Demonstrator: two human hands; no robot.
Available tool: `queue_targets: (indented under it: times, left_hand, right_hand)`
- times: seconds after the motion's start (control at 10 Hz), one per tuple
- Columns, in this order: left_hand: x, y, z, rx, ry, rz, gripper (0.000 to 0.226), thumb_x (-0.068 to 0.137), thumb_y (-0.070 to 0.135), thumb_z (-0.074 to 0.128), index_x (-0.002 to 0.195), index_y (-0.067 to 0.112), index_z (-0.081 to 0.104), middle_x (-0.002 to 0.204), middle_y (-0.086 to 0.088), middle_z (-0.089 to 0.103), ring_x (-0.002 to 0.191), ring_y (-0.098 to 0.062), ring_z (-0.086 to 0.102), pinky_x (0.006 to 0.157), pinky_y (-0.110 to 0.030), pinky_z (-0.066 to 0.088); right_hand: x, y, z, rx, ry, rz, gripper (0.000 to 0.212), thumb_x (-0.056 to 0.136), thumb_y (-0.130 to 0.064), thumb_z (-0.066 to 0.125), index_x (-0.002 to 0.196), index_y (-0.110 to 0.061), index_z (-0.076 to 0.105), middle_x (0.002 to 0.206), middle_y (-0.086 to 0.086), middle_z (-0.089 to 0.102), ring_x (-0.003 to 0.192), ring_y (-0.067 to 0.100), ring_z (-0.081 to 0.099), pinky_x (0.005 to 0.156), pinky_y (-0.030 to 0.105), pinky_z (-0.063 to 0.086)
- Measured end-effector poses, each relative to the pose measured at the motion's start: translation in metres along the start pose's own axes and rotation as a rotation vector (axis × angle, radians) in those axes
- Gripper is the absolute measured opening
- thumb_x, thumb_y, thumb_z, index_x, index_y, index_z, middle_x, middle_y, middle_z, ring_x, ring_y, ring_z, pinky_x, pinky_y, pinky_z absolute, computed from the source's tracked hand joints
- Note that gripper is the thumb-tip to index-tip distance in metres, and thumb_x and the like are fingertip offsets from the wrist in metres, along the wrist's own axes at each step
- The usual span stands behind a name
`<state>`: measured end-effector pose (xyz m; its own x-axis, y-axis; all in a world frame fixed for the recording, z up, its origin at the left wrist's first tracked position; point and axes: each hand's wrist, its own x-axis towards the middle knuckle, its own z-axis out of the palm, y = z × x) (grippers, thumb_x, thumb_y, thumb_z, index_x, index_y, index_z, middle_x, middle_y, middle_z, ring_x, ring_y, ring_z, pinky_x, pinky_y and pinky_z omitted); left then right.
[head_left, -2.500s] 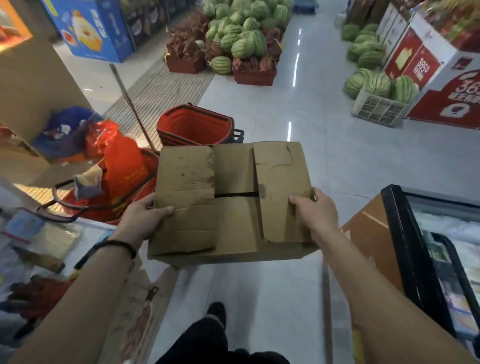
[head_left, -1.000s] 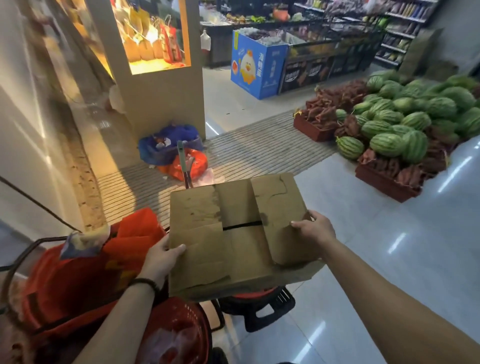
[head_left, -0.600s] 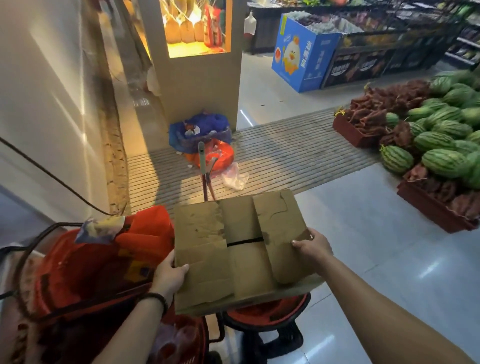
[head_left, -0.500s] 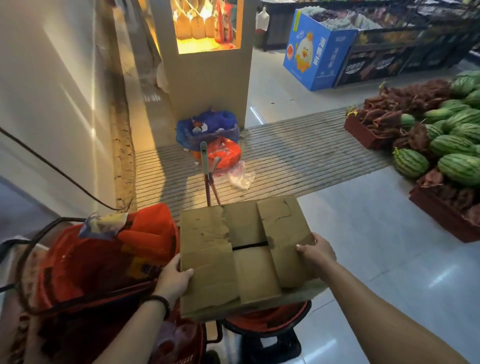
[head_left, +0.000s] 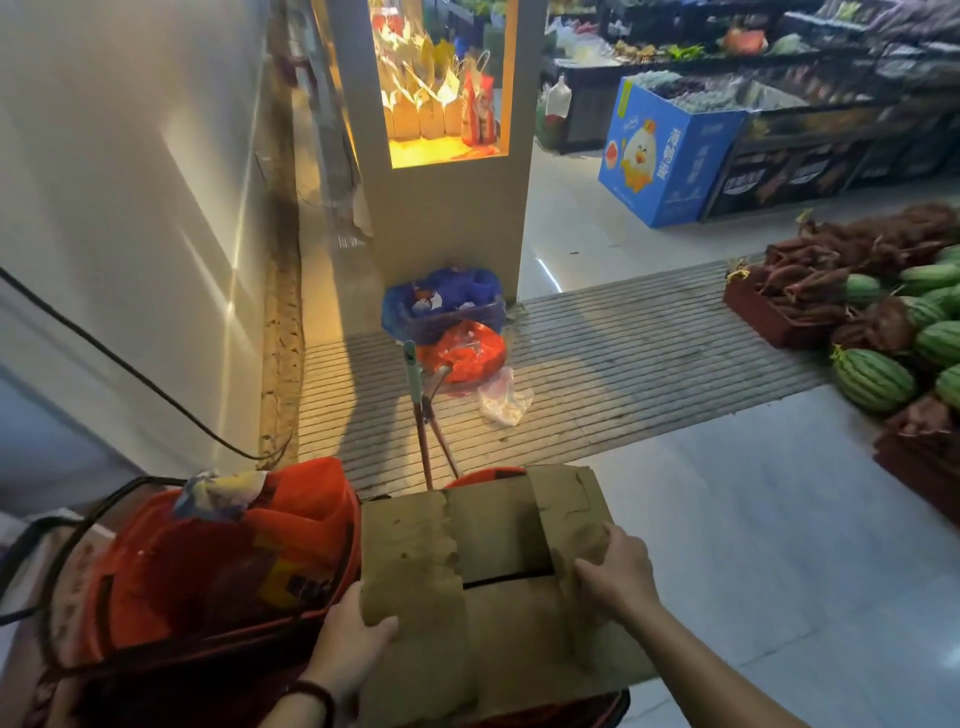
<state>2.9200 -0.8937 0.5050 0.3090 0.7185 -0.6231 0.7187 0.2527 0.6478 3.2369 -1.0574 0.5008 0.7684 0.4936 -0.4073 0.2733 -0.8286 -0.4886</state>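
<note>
Hands, L (head_left: 353, 639) & R (head_left: 618, 566), well apart on cardboard box (head_left: 498, 623): L grips its L edge, thumb on top; R lies on R flap, fingers bent, clamp not discernible. Box is over red basket (head_left: 485, 472), beside 2nd basket w/ bags (head_left: 208, 571). Beyond: mop handles (head_left: 421, 415), blue bag (head_left: 441, 301), lit pillar (head_left: 447, 208), watermelons (head_left: 872, 379).
</note>
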Motion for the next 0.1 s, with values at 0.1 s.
queue_targets:
  times: [0.1]
  left_hand:
    - [0.0042, 0.035, -0.0271, 0.022, 0.032, 0.085, 0.043, 0.096, 0.032, 0.074, 0.135, 0.028, 0.058, 0.132, 0.001, 0.064, 0.122, -0.019, 0.063, 0.102, -0.034, 0.055]
  right_hand:
    - [0.0067, -0.0541, -0.0062, 0.08, -0.02, -0.174, 0.065, 0.089, -0.047, 0.076, 0.147, -0.03, 0.051, 0.146, 0.0, 0.057, 0.13, 0.023, 0.059, 0.102, 0.044, 0.058]
